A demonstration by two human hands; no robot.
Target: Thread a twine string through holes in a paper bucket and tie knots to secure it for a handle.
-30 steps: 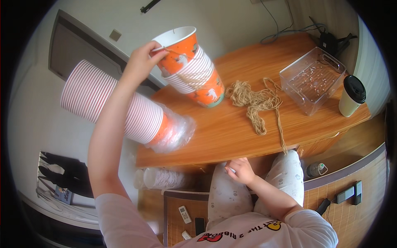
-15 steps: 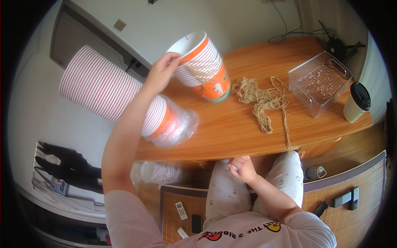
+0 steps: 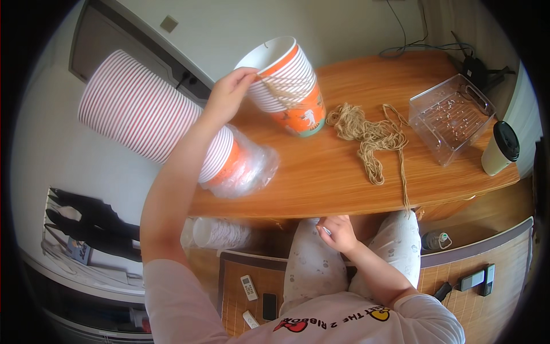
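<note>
My left hand (image 3: 229, 92) is closed in a pinch beside the rim of a short stack of paper buckets (image 3: 309, 109), white inside with orange printed sides. Strands of tan twine (image 3: 286, 89) stretch from its fingertips across the stacked rims. To the right lies a loose tangled heap of the same twine (image 3: 358, 129), one strand trailing over the table's front edge. Down at my lap, below that edge, my right hand (image 3: 339, 232) is closed round a small, pale thing, mostly hidden by the fingers.
A long stack of paper buckets (image 3: 143, 114) leans at the left, its lower end in clear plastic (image 3: 252, 172). On the wooden table (image 3: 298, 189), a clear plastic bin (image 3: 441, 137) holds small pale bits, beside a lidded cup (image 3: 497, 152). More cups (image 3: 220, 233) lie below the table.
My left hand now draws the twine strands out from the stack, spreading them in a fan. My right hand stays at my lap. The whole view has shifted slightly.
</note>
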